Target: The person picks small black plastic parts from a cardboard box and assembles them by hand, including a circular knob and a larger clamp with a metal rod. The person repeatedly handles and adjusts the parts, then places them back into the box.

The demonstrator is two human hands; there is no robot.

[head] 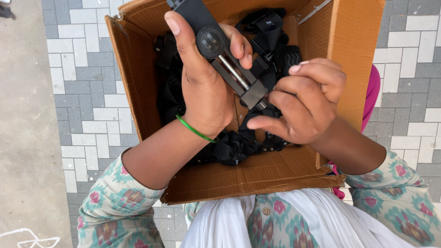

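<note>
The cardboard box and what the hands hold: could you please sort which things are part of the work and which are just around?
In hand:
- left hand gripping the black clamp mount
- right hand at its lower end
- cardboard box
- black straps inside it

Just around:
- grey paving
- green bangle

Single head-worn camera, looking steeply down and close onto the open cardboard box held against the wearer's body; grey paving shows either side of the box.
</note>
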